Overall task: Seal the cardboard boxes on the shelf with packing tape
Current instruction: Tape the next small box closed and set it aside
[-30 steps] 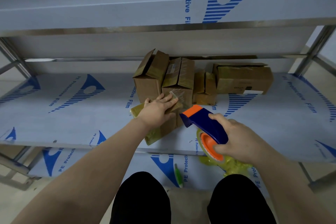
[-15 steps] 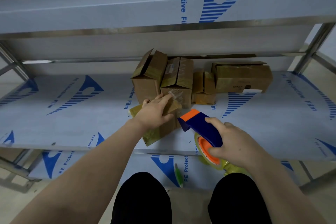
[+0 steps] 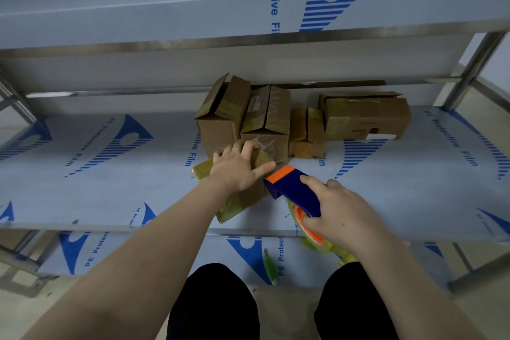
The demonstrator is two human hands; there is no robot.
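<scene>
A small cardboard box [image 3: 234, 201], partly wrapped in yellowish tape, lies near the front of the middle shelf [image 3: 110, 174]. My left hand [image 3: 240, 167] presses flat on its top with fingers spread. My right hand [image 3: 339, 210] grips a blue and orange tape dispenser [image 3: 292, 188] carrying a roll of clear tape. The dispenser's orange nose sits at the box's right edge, close to my left thumb. Behind them stand several more cardboard boxes: a tall box with raised flaps [image 3: 220, 119], a taped box [image 3: 267, 121], a small box [image 3: 307, 132] and a long box [image 3: 364, 116].
The metal shelving is covered in white film with blue print. An upper shelf [image 3: 248, 14] overhangs the boxes. A green-handled tool [image 3: 269, 268] lies on the lower shelf. Steel posts [image 3: 469, 69] stand at the right. My knees are at the bottom.
My left hand has spread flatter over the box, thumb stretched toward the dispenser. The dispenser has shifted slightly left toward the box edge.
</scene>
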